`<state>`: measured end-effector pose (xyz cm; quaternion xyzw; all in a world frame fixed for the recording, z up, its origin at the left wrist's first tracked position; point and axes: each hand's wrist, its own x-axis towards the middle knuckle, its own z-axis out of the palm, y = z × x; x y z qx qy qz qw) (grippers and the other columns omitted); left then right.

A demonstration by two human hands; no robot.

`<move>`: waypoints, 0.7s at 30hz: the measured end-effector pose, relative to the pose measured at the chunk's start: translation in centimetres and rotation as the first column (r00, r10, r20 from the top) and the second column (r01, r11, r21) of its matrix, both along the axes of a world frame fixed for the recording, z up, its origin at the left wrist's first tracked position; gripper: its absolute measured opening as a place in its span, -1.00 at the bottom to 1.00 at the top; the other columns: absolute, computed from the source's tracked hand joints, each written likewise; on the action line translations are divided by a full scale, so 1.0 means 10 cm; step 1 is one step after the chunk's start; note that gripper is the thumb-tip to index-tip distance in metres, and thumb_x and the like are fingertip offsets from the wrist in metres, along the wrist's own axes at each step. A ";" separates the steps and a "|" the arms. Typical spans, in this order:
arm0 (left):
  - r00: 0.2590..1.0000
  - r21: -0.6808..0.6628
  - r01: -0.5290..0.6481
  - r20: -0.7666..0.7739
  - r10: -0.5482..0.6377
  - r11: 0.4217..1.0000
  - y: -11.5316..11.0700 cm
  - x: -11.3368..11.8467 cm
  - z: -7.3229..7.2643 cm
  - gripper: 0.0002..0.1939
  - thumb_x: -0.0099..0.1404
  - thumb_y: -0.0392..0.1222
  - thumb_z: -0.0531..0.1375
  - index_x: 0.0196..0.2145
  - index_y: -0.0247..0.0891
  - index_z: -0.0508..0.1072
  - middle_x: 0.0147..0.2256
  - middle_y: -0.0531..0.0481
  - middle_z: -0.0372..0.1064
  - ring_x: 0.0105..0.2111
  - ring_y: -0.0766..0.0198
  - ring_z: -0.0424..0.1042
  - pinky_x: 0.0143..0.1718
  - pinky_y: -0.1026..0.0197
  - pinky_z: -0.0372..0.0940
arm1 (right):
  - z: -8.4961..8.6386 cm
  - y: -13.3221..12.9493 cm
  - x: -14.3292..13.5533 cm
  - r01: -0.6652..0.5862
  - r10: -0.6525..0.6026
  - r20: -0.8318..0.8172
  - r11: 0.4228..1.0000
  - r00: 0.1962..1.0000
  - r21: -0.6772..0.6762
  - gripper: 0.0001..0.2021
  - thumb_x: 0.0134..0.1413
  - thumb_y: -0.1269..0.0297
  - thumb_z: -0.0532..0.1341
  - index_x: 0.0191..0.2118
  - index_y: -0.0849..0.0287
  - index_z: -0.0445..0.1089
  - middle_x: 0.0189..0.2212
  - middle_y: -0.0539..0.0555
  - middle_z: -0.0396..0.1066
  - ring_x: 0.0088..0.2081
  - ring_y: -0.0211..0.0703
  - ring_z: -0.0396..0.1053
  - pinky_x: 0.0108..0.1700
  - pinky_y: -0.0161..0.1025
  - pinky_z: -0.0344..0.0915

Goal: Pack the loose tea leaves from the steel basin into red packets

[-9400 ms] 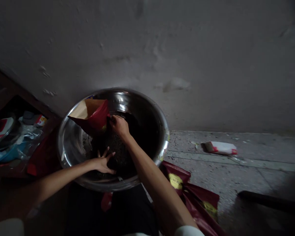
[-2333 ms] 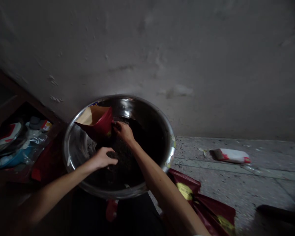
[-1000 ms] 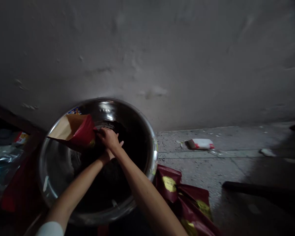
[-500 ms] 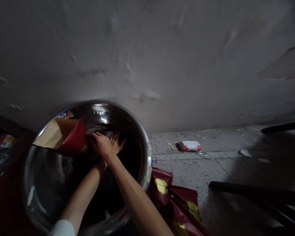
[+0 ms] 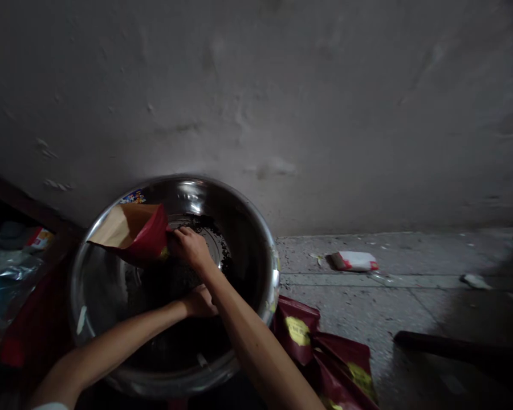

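A large shiny metal basin [image 5: 268, 287] holds dark loose bits [image 5: 200, 222], spread over its floor and too dim to name. My right hand [image 5: 192, 247] is closed on the lower end of a red bag [image 5: 147, 236]. The bag lies tilted over the basin's left side, its wide mouth with a tan inner lining facing left. My left hand [image 5: 202, 302] is low inside the basin, beneath my right forearm. That forearm partly covers it, and its fingers are hidden.
Several dark red bags with yellow labels [image 5: 298, 330] lie on the floor right of the basin. Beyond them are a white-and-red packet [image 5: 355, 261] and a dark bar [image 5: 448, 344]. A grey wall [image 5: 325, 114] rises behind. Clear plastic wrapping [image 5: 15, 279] sits at far left.
My left hand has moved from the back of the basin, where its fingers were spread, towards the front and under my right forearm. My right hand still grips the bag. The view has shifted left.
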<state>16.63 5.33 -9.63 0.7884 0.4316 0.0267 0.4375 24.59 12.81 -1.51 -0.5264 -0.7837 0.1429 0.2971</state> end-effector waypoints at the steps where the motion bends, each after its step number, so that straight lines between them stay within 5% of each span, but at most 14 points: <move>1: 1.000 -0.025 0.023 0.002 -0.023 0.999 -0.05 -0.04 0.01 -0.48 0.09 -0.20 0.36 0.04 -0.25 0.50 0.13 -0.14 0.42 0.15 -0.09 0.35 0.24 0.07 0.19 | -0.01 0.00 0.00 -0.010 0.010 0.002 1.000 1.000 0.018 -0.72 0.36 0.26 0.08 0.07 0.10 0.43 -0.09 0.16 0.47 -0.02 -0.08 0.39 -0.07 -0.26 0.29; 4: 0.998 -0.060 0.065 0.020 -0.064 0.996 -0.20 -0.12 0.07 -0.27 0.05 -0.10 0.40 0.17 -0.28 0.38 0.18 -0.19 0.35 0.16 -0.10 0.32 0.23 0.04 0.20 | -0.05 0.00 0.01 -0.038 0.036 0.043 0.998 0.998 0.043 -0.72 0.37 0.27 0.07 0.06 0.12 0.44 -0.10 0.18 0.47 -0.04 -0.07 0.39 -0.08 -0.26 0.29; 9: 0.998 -0.049 -0.011 0.059 0.014 0.999 -0.40 -0.14 0.23 -0.41 0.15 -0.04 0.34 0.12 -0.22 0.42 0.07 -0.11 0.45 0.05 -0.02 0.42 0.13 0.08 0.28 | -0.09 0.02 0.06 -0.099 0.091 0.102 0.992 0.991 0.077 -0.70 0.35 0.31 0.10 0.12 0.12 0.40 -0.10 0.18 0.47 -0.04 -0.08 0.39 -0.07 -0.27 0.28; 16: 0.989 -0.093 -0.146 -0.044 0.142 0.985 -0.48 -0.10 0.43 -0.49 0.00 -0.22 0.39 -0.03 -0.28 0.54 -0.13 -0.08 0.57 -0.18 0.05 0.52 -0.15 0.15 0.38 | -0.20 0.09 0.08 -0.114 0.104 0.101 0.989 0.989 0.097 -0.72 0.39 0.24 0.07 0.08 0.08 0.43 -0.14 0.13 0.49 -0.13 -0.14 0.44 -0.20 -0.31 0.25; 21: 0.971 -0.102 -0.207 -0.144 0.192 0.973 -0.49 -0.23 0.55 -0.34 -0.10 -0.22 0.43 0.03 -0.28 0.54 -0.11 -0.11 0.58 -0.12 -0.01 0.53 -0.11 0.11 0.40 | -0.24 0.12 0.12 -0.115 0.109 0.061 0.989 0.992 0.095 -0.70 0.40 0.21 0.05 0.13 0.03 0.40 -0.14 0.08 0.48 -0.22 -0.20 0.45 -0.28 -0.33 0.18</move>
